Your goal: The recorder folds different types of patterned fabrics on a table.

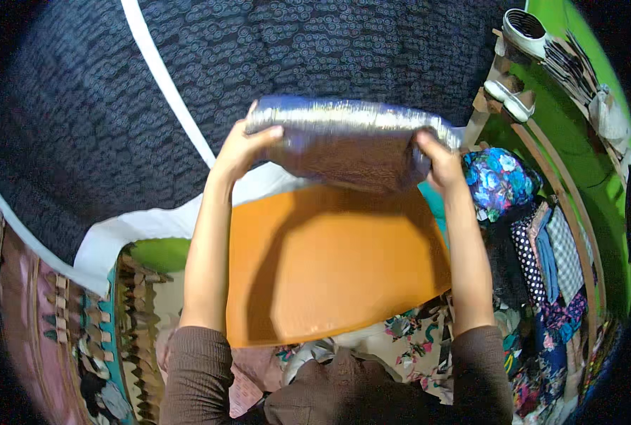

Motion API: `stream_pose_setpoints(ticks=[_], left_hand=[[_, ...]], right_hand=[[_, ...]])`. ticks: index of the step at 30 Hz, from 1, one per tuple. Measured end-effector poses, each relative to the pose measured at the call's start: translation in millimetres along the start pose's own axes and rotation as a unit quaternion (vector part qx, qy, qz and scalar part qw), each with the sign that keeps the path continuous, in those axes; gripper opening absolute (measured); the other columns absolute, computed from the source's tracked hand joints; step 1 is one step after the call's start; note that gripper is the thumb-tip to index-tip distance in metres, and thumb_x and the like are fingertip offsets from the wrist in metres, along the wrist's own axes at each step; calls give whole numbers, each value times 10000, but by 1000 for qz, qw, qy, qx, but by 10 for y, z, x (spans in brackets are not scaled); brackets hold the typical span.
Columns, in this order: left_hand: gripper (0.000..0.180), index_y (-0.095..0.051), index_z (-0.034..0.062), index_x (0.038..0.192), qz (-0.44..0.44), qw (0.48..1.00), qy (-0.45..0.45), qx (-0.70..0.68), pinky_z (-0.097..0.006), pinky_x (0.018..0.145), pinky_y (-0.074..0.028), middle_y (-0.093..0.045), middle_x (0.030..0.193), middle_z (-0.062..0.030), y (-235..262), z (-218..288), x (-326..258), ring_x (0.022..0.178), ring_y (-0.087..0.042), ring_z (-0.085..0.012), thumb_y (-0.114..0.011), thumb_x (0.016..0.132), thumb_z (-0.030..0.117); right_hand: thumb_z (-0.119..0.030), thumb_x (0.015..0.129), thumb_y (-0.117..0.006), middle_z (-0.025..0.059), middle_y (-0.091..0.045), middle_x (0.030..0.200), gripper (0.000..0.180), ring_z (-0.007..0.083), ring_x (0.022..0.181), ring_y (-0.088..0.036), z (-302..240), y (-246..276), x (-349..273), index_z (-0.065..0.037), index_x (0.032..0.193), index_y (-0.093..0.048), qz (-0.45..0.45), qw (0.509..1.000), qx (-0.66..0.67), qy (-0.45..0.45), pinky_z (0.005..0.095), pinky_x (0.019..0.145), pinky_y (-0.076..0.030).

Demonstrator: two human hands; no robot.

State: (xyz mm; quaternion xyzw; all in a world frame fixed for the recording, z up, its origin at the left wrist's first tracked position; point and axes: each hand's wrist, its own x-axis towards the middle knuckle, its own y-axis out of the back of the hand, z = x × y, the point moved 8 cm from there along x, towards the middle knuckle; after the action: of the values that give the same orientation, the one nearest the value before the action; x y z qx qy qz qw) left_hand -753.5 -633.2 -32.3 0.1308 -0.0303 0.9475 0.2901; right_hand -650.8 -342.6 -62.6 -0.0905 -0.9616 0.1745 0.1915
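Note:
Both my hands hold up a folded cloth (351, 159), dark blue and brown with a shiny silvery band along its upper face. My left hand (239, 150) grips its left end, thumb on the near face and fingers mostly hidden behind. At the right end my right hand (444, 164) has its thumb pressed on the cloth in the same way. The bundle is slightly blurred and hangs above the far edge of an orange tabletop (343, 262), on which a dark shadow falls.
Beyond the tabletop spreads a dark patterned sheet (372, 49) with white strips. At the right are folded clothes (545, 248), a blue flowered cloth bundle (503, 180), white shoes (510, 99) and a wooden rail (552, 166). Floral fabric (418, 340) lies near my body.

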Motion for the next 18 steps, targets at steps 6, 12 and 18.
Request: stream_pose_setpoints(ticks=[6,12,18], left_hand=[[563,-427,3,1239,40,982,182,43,-319,951,-343,-545,1140,-89,172,-1889,-2103,1074,-482,-184,-603,800,308],[567,-559,-49,1053,235,898,289,236,-333,863,-413,-607,987,-178,65,-3082,-3603,950,-563,-251,-574,790,453],[463,-543,-75,833,180,862,350,320,-390,744,-437,-582,836,-244,-303,-2922,-3348,807,-556,-368,-593,770,381]], right_hand=[[-251,803,-627,70,-569,1025,409,172,908,-551,1370,130,-1948,-18,1116,-505,-16,913,-202,-355,323,826,-445],[-304,861,-549,85,-519,1095,407,158,981,-513,2700,743,-3310,-18,1132,-445,110,880,92,-453,295,867,-405],[-202,806,-606,16,-472,721,223,124,621,-447,2542,1036,-3260,-71,930,-474,129,870,-103,-466,282,544,-374]])
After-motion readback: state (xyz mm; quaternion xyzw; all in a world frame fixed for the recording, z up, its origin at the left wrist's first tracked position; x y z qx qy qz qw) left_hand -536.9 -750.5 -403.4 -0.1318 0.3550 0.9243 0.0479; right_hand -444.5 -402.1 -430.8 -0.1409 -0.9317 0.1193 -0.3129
